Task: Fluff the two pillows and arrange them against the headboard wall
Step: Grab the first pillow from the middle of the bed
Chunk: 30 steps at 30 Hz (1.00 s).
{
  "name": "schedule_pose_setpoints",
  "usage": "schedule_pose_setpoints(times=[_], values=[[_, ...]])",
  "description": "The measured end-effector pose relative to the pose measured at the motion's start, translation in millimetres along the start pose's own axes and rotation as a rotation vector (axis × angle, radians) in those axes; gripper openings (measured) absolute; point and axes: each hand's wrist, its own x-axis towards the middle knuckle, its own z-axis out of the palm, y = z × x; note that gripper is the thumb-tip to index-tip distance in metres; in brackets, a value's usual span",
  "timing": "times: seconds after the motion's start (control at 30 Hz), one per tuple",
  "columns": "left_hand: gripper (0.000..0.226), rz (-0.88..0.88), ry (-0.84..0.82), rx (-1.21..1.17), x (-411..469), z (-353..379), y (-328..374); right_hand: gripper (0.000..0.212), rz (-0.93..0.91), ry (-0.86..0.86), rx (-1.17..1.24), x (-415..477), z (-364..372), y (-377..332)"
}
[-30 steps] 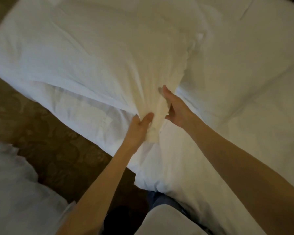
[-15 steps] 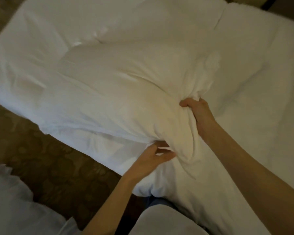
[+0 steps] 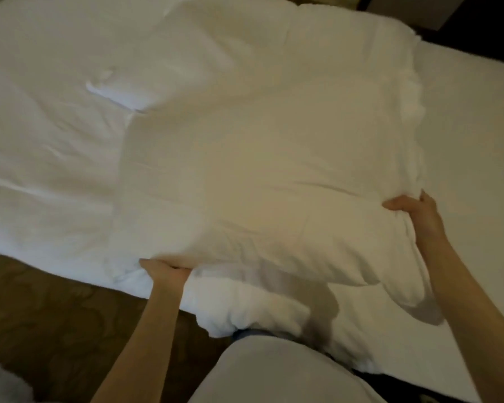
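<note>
We gripped the pillow (image 3: pixel 262 181) by its near edge, our left hand (image 3: pixel 165 270) bunching fabric at seven o'clock and our right hand (image 3: pixel 416 213) clamping the corner at three o'clock, holding it spread over the bed (image 3: pixel 56 82), seemingly to shake its filling loose.

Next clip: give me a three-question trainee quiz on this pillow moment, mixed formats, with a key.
1. True or false: both hands grip the pillow.
2. Which hand holds the pillow's near edge by the bed's side? A) left hand B) right hand C) neither
3. Fill in: the floor beside the bed is ____ in colour.

Key: 1 true; 2 A; 3 brown
</note>
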Motion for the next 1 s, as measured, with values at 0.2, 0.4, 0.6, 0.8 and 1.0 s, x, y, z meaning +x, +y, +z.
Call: schedule_pose_setpoints(times=[0.2, 0.4, 0.6, 0.8, 1.0], values=[[0.074, 0.028, 0.179, -0.047, 28.0, -21.9, -8.1, 0.059, 0.164, 0.132, -0.103, 10.1, -60.5, 77.1], [0.053, 0.272, 0.447, 0.499, 49.9, -16.2, 20.0, 0.025, 0.253, 0.267, -0.364, 24.1, -62.8, 118.4], [0.047, 0.399, 0.35, 0.636, 74.2, 1.8, 56.1, 0.045, 0.046, 0.455, -0.513, 27.7, -41.2, 99.9], [0.057, 0.357, 0.259, 0.609, 90.5, 13.3, 78.2, 0.045, -0.404, 0.282, -0.55, 40.4, 47.8, 37.6], [0.042, 0.433, 0.315, 0.45, 71.0, 11.1, 58.5, 0.044, -0.783, -0.089, -1.042, 63.0, 134.1, 5.2]])
